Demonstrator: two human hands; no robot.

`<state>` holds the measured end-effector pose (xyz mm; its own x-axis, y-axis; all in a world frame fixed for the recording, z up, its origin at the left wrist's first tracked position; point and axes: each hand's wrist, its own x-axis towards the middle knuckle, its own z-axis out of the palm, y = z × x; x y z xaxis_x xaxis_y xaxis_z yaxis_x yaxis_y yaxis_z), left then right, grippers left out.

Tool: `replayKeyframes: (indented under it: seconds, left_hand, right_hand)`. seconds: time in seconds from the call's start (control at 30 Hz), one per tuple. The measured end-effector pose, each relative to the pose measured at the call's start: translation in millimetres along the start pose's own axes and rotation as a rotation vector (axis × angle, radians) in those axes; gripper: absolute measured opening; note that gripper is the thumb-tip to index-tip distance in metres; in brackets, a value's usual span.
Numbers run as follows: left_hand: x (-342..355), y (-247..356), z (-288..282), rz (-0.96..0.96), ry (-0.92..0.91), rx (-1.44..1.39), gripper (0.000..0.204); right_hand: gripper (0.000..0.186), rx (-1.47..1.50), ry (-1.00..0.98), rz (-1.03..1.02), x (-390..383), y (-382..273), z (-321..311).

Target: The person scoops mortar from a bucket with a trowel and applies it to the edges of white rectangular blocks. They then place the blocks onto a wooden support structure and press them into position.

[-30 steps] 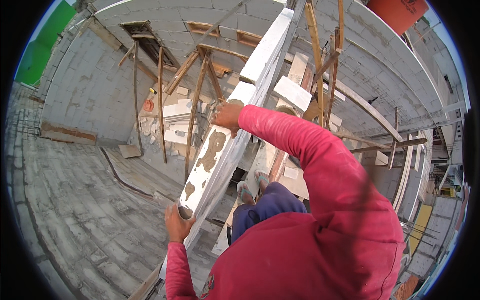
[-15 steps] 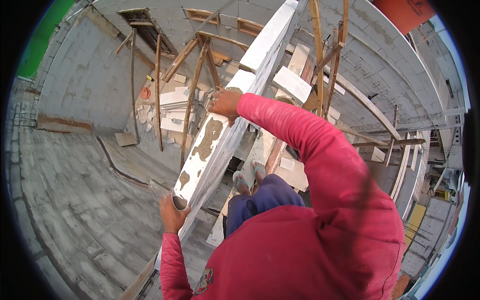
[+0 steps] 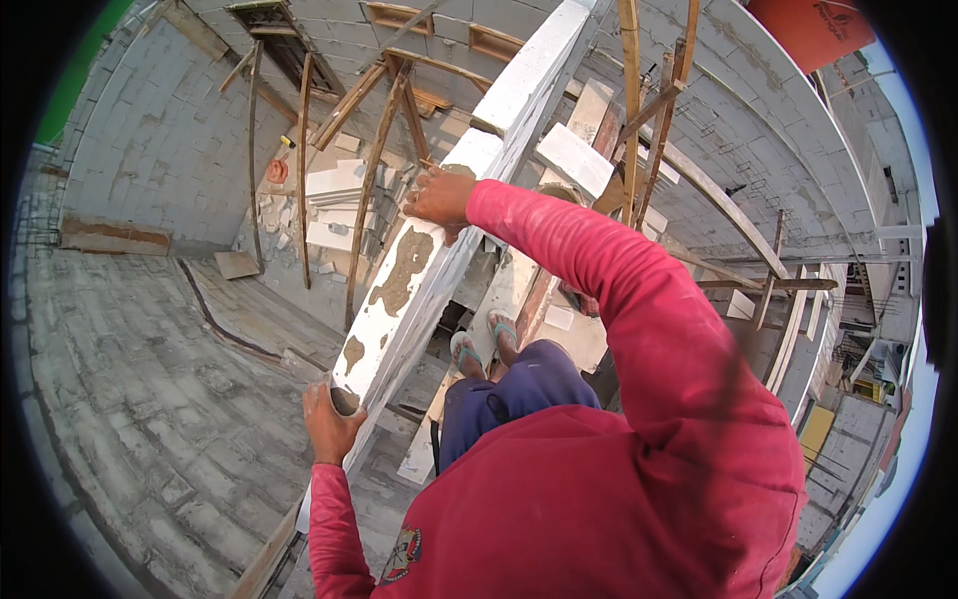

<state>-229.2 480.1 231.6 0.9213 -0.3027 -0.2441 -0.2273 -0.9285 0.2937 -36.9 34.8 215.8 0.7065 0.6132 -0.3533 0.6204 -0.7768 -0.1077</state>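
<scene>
A long white masonry block (image 3: 377,317) lies along the top of a narrow white wall. Grey mortar patches (image 3: 401,272) are smeared over its upper face. My left hand (image 3: 332,421) grips the near end, its thumb and fingers spread around the corner beside a round grey patch. At the far end my right hand (image 3: 442,198) is curled over the top, fingers on the left edge; part of its grip is hidden. Beyond that hand more mortar (image 3: 459,170) shows on the wall top, ahead of another white block (image 3: 541,70).
Sandaled feet (image 3: 502,324) stand on planks right of the wall. Wooden props (image 3: 377,190) rise left of it, and upright poles (image 3: 631,110) to the right. White blocks (image 3: 339,190) are stacked on the lower floor. A loose white slab (image 3: 576,160) lies by the planks.
The whole view has shifted slightly, with the scene sliding left. Both hands keep their places on the block, which shows no clear movement along the wall.
</scene>
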Motion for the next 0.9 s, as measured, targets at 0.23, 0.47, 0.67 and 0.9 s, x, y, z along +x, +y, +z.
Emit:
replayKeyframes:
  seconds: [0.23, 0.47, 0.67, 0.9]
  left_hand:
    - [-1, 5, -2, -0.046, -0.007, -0.024, 0.084]
    - [-2, -4, 3, 0.022, 0.034, -0.021, 0.085]
    - [0, -3, 1, 0.081, 0.077, -0.007, 0.087]
    - [2, -1, -3, 0.025, 0.019, 0.009, 0.090]
  right_hand:
    - [0.093, 0.034, 0.048, -0.004, -2, 0, 4]
    - [0.094, 0.001, 0.070, 0.000, -3, -3, 2]
    - [0.096, 0.017, 0.033, 0.023, -7, -4, -4]
    - [0.093, -0.010, 0.032, 0.048, -7, -6, -7]
